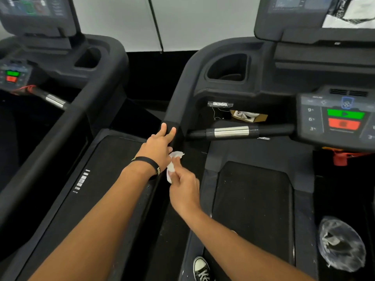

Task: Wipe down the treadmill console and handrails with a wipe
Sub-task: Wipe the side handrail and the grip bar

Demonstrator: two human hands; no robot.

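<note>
A black treadmill fills the right half of the view. Its left handrail runs down from the console toward me. My left hand, with a black wristband, rests near the handrail's lower end, two fingers stretched straight along it. Just below, my right hand pinches a small crumpled white wipe between thumb and fingers. The wipe hangs beside my left palm, close to the rail. The control panel with green and red buttons sits at the right, and a chrome-banded grip bar juts out from it.
A second treadmill stands at the left, its belt beneath my left forearm. A crumpled clear plastic bag lies on the right treadmill's belt. A cup holder is set into the console. My black sneaker shows at the bottom.
</note>
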